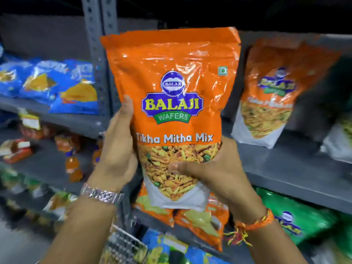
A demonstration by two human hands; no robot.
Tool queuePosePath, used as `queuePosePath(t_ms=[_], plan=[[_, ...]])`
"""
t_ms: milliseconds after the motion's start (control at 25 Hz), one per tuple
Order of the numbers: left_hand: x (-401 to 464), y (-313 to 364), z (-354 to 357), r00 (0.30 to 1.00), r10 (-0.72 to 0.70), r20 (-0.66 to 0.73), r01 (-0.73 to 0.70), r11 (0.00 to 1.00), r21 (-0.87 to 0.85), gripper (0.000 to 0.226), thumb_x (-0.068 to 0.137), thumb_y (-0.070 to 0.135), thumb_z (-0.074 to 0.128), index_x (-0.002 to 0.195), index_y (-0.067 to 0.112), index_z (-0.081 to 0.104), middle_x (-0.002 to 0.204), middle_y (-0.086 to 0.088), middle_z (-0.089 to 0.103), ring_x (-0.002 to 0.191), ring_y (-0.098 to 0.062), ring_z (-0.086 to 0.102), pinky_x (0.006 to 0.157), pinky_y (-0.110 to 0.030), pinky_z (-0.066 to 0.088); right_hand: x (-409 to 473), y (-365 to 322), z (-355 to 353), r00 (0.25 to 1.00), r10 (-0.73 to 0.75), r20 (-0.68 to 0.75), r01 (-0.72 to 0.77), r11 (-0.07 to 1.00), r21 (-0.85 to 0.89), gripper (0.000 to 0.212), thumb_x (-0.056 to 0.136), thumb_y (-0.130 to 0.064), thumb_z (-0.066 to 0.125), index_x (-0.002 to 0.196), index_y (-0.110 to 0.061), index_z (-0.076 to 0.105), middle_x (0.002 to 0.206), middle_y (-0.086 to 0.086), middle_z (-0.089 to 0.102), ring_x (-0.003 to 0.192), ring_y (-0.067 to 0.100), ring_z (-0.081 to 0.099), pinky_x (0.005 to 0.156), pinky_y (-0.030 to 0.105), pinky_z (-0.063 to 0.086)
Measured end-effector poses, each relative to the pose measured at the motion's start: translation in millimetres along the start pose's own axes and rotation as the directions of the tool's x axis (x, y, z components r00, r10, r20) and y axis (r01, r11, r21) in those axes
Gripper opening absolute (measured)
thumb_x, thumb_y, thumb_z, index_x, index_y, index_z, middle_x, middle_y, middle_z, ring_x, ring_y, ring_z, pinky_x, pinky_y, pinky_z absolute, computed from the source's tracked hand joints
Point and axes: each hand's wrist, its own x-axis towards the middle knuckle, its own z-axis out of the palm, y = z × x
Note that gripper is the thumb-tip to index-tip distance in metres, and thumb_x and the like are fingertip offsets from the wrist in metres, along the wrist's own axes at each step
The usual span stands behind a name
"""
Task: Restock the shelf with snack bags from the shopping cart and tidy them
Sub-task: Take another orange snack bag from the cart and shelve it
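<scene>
I hold an orange Balaji "Tikha Mitha Mix" snack bag (171, 88) upright in front of the grey shelf (285, 168). My left hand (118, 149) grips its left edge, thumb along the side. My right hand (213, 172) clasps its lower right part, thumb across the clear window. A second orange bag of the same kind (270, 92) stands on the shelf to the right, leaning back. The wire rim of the shopping cart (123, 246) shows at the bottom, with blue and orange bags (200, 221) under my hands.
A grey perforated upright (99, 54) divides the shelving. Blue snack bags (57, 86) lie on the left shelf, with bottles and packets (72, 162) on the shelves below. Green bags (297, 220) sit on the lower right shelf.
</scene>
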Motion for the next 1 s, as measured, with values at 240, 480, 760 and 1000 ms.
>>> queuePosePath(t_ms=[240,480,760,1000], plan=[[55,-34,99,0.995,0.048,0.089,-0.050,0.999,0.019,0.053,0.102,0.047,0.047,0.138,0.011,0.060,0.122,-0.010,0.076,0.106,-0.028,0.076,0.085,-0.044,0.062,24,-10,-79,0.972,-0.098,-0.213,0.093,0.995,-0.033,0.053,0.052,0.001,0.095,0.099,-0.014,0.075,0.096,0.007,0.081,0.087,0.025,0.079,0.073,0.035,0.063],[103,-69,137,0.990,0.003,0.138,-0.019,0.993,0.117,0.029,0.101,0.050,0.049,0.120,0.034,0.064,0.113,0.005,0.079,0.101,-0.022,0.078,0.080,-0.038,0.065,61,15,-120,0.948,-0.100,-0.302,0.078,0.993,-0.084,0.059,0.052,0.001,0.096,0.095,-0.033,0.075,0.099,-0.005,0.081,0.087,0.012,0.079,0.072,0.023,0.062],[126,-98,135,0.998,-0.060,0.035,0.052,0.981,0.186,0.025,0.100,0.056,0.045,0.109,0.040,0.062,0.098,0.013,0.080,0.089,-0.010,0.079,0.080,-0.035,0.065,88,40,-130,0.951,-0.035,-0.308,-0.024,0.982,-0.185,0.064,0.049,-0.016,0.100,0.094,-0.051,0.071,0.092,-0.025,0.077,0.083,-0.006,0.074,0.065,0.008,0.055],[127,-99,134,0.997,-0.072,0.020,0.066,0.974,0.218,0.028,0.100,0.056,0.045,0.115,0.039,0.062,0.096,0.019,0.080,0.093,-0.009,0.078,0.067,-0.022,0.061,92,48,-137,0.948,0.000,-0.319,-0.069,0.976,-0.206,0.070,0.046,-0.022,0.101,0.105,-0.033,0.066,0.100,-0.017,0.078,0.090,0.000,0.075,0.073,0.015,0.059]])
